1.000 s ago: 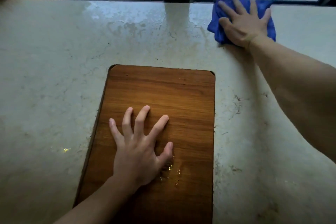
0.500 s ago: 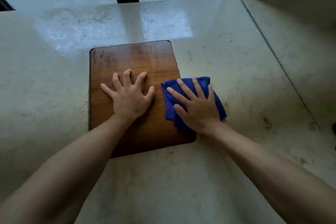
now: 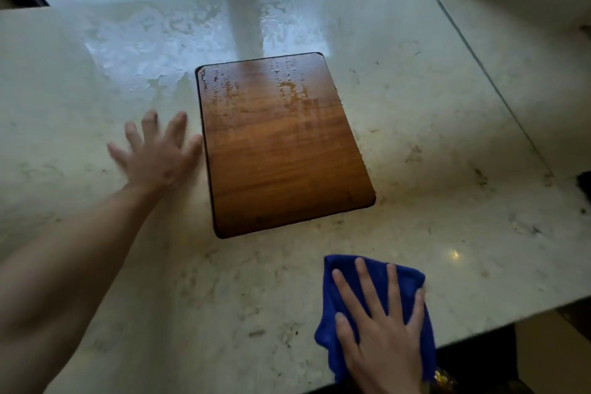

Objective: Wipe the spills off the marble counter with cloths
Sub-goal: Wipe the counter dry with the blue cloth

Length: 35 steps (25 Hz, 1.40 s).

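Pressing blue cloth (image 3: 348, 323) on marble counter (image 3: 447, 137), right hand (image 3: 382, 339) fingers spread, left hand (image 3: 158, 153) splayed flat

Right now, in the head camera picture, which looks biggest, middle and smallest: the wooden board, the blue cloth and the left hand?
1. wooden board, clearly largest.
2. blue cloth, partly under the right hand.
3. left hand, smallest and blurred.
The cloth is nearer the camera, so ranks 2 and 3 are unsure.
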Tool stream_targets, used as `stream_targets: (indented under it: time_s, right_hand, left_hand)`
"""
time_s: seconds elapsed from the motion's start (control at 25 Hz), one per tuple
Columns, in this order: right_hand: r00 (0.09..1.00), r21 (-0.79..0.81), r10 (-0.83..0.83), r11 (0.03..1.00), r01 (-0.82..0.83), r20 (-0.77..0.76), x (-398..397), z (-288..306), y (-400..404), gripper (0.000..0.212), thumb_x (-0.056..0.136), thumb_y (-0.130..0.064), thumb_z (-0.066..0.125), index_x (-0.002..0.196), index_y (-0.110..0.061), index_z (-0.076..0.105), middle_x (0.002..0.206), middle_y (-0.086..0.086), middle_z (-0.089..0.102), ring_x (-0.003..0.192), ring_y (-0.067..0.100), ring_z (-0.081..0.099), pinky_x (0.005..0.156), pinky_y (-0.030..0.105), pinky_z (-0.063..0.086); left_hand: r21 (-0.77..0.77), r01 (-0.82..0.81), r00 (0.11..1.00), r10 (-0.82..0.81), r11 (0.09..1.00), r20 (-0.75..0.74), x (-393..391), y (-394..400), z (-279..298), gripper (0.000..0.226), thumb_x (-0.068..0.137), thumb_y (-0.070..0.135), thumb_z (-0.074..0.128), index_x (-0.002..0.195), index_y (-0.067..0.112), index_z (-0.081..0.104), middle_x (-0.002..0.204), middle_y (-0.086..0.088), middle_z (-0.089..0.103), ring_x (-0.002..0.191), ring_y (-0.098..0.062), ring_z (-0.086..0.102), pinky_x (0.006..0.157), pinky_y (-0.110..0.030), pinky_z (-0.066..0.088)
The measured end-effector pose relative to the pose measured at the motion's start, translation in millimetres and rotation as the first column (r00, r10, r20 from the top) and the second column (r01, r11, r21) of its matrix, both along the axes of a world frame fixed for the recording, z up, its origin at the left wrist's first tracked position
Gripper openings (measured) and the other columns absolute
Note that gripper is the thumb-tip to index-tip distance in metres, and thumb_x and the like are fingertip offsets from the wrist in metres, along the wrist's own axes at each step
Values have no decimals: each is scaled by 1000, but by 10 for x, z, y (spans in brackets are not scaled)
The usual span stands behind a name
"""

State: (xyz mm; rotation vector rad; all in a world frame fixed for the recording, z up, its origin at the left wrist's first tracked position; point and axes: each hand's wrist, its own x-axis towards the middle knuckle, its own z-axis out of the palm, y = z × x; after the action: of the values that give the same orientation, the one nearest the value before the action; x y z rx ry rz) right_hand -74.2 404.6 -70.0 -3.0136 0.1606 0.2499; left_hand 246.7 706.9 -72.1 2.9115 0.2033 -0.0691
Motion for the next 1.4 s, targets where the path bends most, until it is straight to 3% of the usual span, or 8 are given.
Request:
stream_targets:
  time_s: [0.08, 0.32, 0.44, 0.64, 0.92, 1.08, 1.28, 1.4]
  right_hand:
    - [1000, 2, 9, 1000, -9, 2, 271, -10, 62, 57, 100, -56, 15, 155, -44, 21, 164, -6, 25, 148, 37, 24, 110, 75, 13]
    - [1000, -49, 6, 999, -6, 14, 1829, -23, 133, 66, 93, -56, 33, 156, -45, 15, 166, -7, 16, 151, 36, 14, 107, 77, 14]
    - [998, -63, -10, 998, 14, 60, 2011, -91, 133, 68, 88, -60, 36, 154, -46, 22, 164, -8, 22, 149, 37, 20, 103, 79, 18]
    - [992, -51, 1, 999, 6, 129, 2055, -199, 123, 64, 92, -65, 14, 153, -48, 18, 165, -10, 17, 151, 34, 10, 105, 80, 11]
    - [996, -43, -45, 998, 49, 82, 2621, -12, 262, 58, 96, -48, 32, 153, -38, 30, 160, -2, 32, 147, 39, 26, 106, 79, 12]
    - [998, -55, 10, 998, -7, 67, 2480, 24, 186, 57, 99, -52, 25, 155, -37, 28, 163, 2, 25, 149, 39, 19, 109, 76, 12]
    - [991, -75, 40, 997, -31, 130, 1394, -127, -12, 60, 94, -67, 18, 149, -45, 29, 167, -2, 12, 152, 36, 8, 108, 68, 18]
    - [988, -41, 7, 999, -1, 152, 1271, -125, 46, 60, 94, -69, 19, 144, -42, 36, 167, -2, 12, 146, 40, 20, 107, 65, 20]
  left_hand:
    - [30, 21, 1000, -20, 999, -12, -50, 47, -68, 57, 93, 72, 26, 146, 50, 23, 161, -5, 15, 149, -42, 8, 108, -77, 1]
    - [45, -3, 1000, 4, 999, -15, -45, 16, -45, 62, 91, 71, 23, 149, 49, 22, 163, -3, 15, 151, -37, 7, 112, -75, 3]
    - [54, -11, 999, 13, 998, -39, -38, 42, -59, 64, 91, 71, 21, 152, 50, 17, 165, -2, 12, 152, -35, 4, 113, -74, 4]
    - [82, -16, 999, 20, 997, -47, -48, 63, -119, 67, 89, 71, 24, 152, 51, 21, 165, 0, 12, 153, -32, 4, 113, -75, 6]
    - [75, -7, 998, 12, 997, -69, -12, 67, -81, 68, 88, 70, 28, 151, 45, 30, 164, -3, 16, 151, -38, 9, 110, -78, 6]
    - [44, -13, 996, 17, 999, -89, -3, 57, -38, 68, 88, 70, 27, 151, 47, 29, 164, -3, 15, 151, -38, 7, 111, -77, 4]
    - [36, -9, 997, 12, 999, -81, -13, 36, -24, 67, 89, 69, 27, 152, 47, 25, 164, -4, 14, 151, -39, 6, 112, -77, 2]
    - [25, -1, 998, 2, 1000, -60, -5, 50, -18, 66, 90, 71, 24, 152, 48, 22, 164, -4, 13, 151, -39, 5, 112, -76, 3]
